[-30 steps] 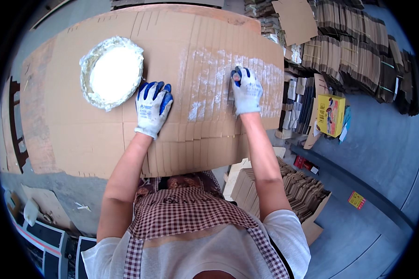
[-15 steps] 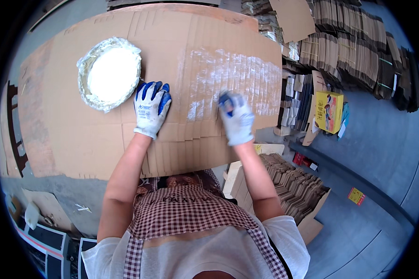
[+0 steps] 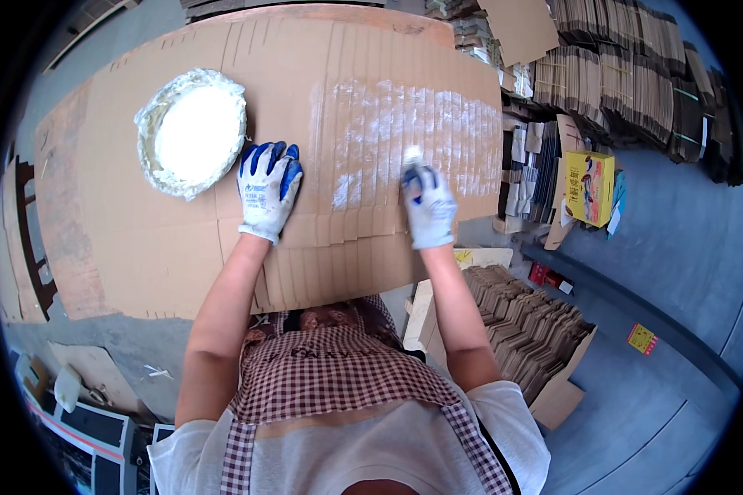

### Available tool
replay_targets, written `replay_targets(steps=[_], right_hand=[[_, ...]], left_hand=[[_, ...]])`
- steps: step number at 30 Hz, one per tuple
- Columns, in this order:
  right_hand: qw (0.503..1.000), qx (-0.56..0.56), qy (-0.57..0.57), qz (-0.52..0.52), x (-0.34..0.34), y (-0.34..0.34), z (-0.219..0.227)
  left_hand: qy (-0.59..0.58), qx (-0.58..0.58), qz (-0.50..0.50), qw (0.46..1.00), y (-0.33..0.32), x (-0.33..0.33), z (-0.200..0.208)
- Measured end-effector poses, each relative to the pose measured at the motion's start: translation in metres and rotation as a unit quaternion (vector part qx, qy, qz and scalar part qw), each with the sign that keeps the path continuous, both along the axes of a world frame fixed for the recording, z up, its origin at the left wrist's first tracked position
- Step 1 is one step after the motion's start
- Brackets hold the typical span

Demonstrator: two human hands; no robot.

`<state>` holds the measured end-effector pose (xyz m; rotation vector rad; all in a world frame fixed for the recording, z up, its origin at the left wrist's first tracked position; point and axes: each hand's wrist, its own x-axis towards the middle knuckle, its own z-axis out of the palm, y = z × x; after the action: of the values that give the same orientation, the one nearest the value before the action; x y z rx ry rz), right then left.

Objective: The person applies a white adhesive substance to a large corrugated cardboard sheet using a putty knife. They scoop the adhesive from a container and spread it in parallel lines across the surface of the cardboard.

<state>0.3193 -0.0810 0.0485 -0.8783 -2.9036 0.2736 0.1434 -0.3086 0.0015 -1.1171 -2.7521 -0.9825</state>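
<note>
Overlapping cardboard sheets [image 3: 363, 239] lie fanned in narrow steps on the table, their upper right part streaked with white paste [image 3: 371, 124]. My left hand [image 3: 264, 190], in a white glove with blue fingers, rests flat on the cardboard with its fingers out. Beside it stands a round basin [image 3: 144, 140], its rim crusted, holding smooth white paste [image 3: 194, 136]. My right hand [image 3: 430, 210], gloved alike, is closed around a small white-tipped tool [image 3: 413, 154] over the lower edge of the streaked area. Motion blur and the fingers hide most of that tool.
Bundled cardboard stacks [image 3: 619, 91] stand at the far right. A yellow box [image 3: 589, 188] sits beyond the table's right edge. Folded cardboard pieces [image 3: 520, 330] fill a carton near my right elbow. A dark frame [image 3: 29, 239] runs along the left side.
My right hand has shifted slightly right, and the white tip of its tool now shows beyond the fingers. My left hand stays in place on the cardboard.
</note>
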Motion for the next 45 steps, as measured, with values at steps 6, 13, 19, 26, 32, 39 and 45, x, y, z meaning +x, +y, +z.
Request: replay_targets(steps=[6, 13, 19, 26, 32, 39, 45], right_hand=[[0.987, -0.086, 0.079, 0.108, -0.025, -0.057, 0.040], [0.999, -0.003, 0.047, -0.001, -0.021, -0.011, 0.002], [0.983, -0.063, 0.037, 0.170, -0.017, -0.089, 0.033], [0.994, -0.036, 0.056, 0.082, -0.014, -0.054, 0.024], [0.977, -0.072, -0.030, 0.199, 0.018, -0.099, 0.037], [0.982, -0.054, -0.025, 0.179, 0.029, -0.095, 0.048], [0.995, -0.044, -0.020, 0.090, 0.052, -0.042, 0.015]], left_hand=[[0.005, 0.001, 0.001, 1.000, -0.002, 0.002, -0.003], [0.018, -0.002, -0.003, 1.000, -0.001, 0.000, 0.000], [-0.012, 0.000, -0.006, 1.000, 0.000, -0.001, -0.004], [0.005, -0.003, 0.000, 1.000, -0.002, -0.004, -0.005], [0.013, -0.003, -0.003, 1.000, -0.001, -0.001, -0.007], [0.030, 0.006, -0.009, 1.000, 0.000, -0.002, -0.012], [0.040, 0.008, -0.012, 0.999, 0.002, -0.002, -0.008]])
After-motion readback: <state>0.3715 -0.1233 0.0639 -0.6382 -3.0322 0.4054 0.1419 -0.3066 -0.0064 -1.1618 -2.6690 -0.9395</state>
